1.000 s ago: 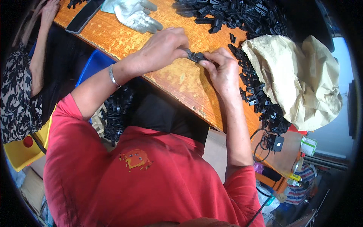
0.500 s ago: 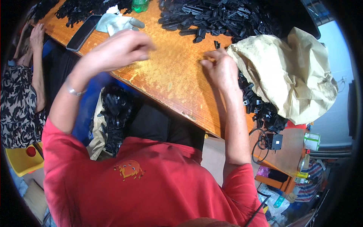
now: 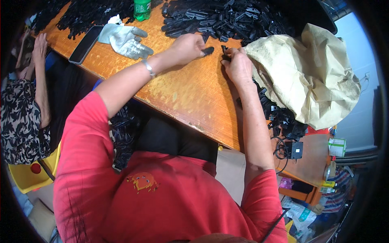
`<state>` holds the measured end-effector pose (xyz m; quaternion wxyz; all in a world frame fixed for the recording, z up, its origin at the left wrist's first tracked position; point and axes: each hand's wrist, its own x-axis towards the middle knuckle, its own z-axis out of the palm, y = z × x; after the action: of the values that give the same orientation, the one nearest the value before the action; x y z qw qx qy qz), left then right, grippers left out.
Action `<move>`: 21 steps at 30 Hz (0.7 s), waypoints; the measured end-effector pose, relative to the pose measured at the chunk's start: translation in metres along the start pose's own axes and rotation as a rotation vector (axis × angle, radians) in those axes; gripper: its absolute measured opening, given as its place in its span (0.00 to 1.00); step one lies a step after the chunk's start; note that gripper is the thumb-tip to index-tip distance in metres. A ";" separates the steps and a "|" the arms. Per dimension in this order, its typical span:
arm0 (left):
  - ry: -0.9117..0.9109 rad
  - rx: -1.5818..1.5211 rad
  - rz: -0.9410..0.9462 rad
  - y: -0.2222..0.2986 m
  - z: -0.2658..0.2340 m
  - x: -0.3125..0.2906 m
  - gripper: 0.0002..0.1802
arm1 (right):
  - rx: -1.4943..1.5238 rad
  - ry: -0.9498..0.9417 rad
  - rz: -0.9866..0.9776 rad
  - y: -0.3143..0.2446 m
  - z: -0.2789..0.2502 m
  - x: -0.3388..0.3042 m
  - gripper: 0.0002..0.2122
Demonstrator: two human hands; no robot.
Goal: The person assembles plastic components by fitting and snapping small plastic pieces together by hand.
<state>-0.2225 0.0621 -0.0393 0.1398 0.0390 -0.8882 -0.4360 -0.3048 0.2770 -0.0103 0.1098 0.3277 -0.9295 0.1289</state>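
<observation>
Over the worn wooden table, my left hand pinches a small black plastic part at its fingertips. A hand's width to the right, my right hand is closed on another small black plastic piece, partly hidden by the fingers. The two parts are apart. Just beyond both hands lies a large heap of black plastic parts. A crumpled beige sack stands right beside my right hand, with more black parts showing below its edge.
A grey-white work glove, a black tray and a green bottle are on the table's left part. Another person's hand rests at the far left edge. A black box with a cable sits at the right.
My left hand has moved right from near the glove to the heap's edge and now holds a black part. My right hand has shifted slightly and now holds a black piece.
</observation>
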 end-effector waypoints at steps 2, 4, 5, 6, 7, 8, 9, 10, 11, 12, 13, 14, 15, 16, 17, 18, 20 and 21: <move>-0.114 -0.136 -0.023 -0.017 -0.016 -0.013 0.08 | 0.013 0.012 0.048 0.002 0.001 -0.002 0.17; -0.224 -0.266 -0.040 -0.023 -0.031 -0.024 0.05 | 0.039 -0.029 0.036 0.004 0.000 -0.002 0.14; -0.228 -0.269 -0.045 -0.023 -0.033 -0.028 0.05 | 0.040 -0.035 0.039 0.004 0.001 -0.002 0.14; -0.205 -0.197 -0.045 -0.027 -0.037 -0.029 0.05 | 0.037 -0.062 -0.004 -0.001 -0.001 -0.001 0.13; -0.182 -0.125 -0.045 -0.030 -0.041 -0.029 0.06 | 0.033 -0.089 -0.047 -0.006 -0.004 0.000 0.12; -0.110 -0.034 0.032 -0.035 -0.042 -0.031 0.09 | 0.057 -0.085 -0.076 -0.011 -0.006 -0.001 0.11; -0.111 -0.038 0.031 -0.031 -0.043 -0.032 0.09 | 0.054 -0.088 -0.075 -0.012 -0.009 -0.002 0.11; -0.059 0.069 0.035 -0.022 -0.046 -0.036 0.10 | 0.143 -0.073 -0.050 -0.014 -0.011 -0.004 0.11; -0.007 0.177 0.039 -0.015 -0.048 -0.040 0.11 | 0.232 -0.057 -0.024 -0.015 -0.013 -0.005 0.11; -0.006 0.173 0.040 -0.014 -0.046 -0.044 0.11 | 0.228 -0.057 -0.024 -0.012 -0.010 -0.006 0.11; 0.046 0.267 0.135 -0.013 -0.045 -0.047 0.13 | 0.356 -0.058 0.026 -0.007 -0.007 -0.006 0.11; 0.100 0.360 0.230 -0.011 -0.044 -0.050 0.14 | 0.483 -0.057 0.077 -0.003 -0.004 -0.007 0.11; 0.104 0.359 0.225 -0.013 -0.042 -0.053 0.14 | 0.482 -0.062 0.072 -0.008 -0.006 -0.008 0.11; 0.110 0.415 0.246 -0.013 -0.040 -0.055 0.15 | 0.547 -0.077 0.146 -0.013 -0.008 -0.010 0.11; 0.117 0.471 0.266 -0.014 -0.039 -0.057 0.16 | 0.612 -0.093 0.219 -0.017 -0.009 -0.013 0.11; 0.086 0.469 0.259 -0.011 -0.039 -0.056 0.16 | 0.609 -0.093 0.221 -0.017 -0.008 -0.015 0.11; 0.044 0.440 0.243 -0.008 -0.039 -0.058 0.16 | 0.505 -0.072 0.185 -0.014 -0.001 -0.018 0.11; 0.000 0.416 0.229 -0.004 -0.040 -0.061 0.15 | 0.504 -0.070 0.188 -0.009 0.002 -0.021 0.11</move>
<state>-0.1529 0.0408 -0.0319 0.1774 -0.0341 -0.9575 -0.2250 -0.2834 0.2815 -0.0162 -0.0198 0.2613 -0.8976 0.3543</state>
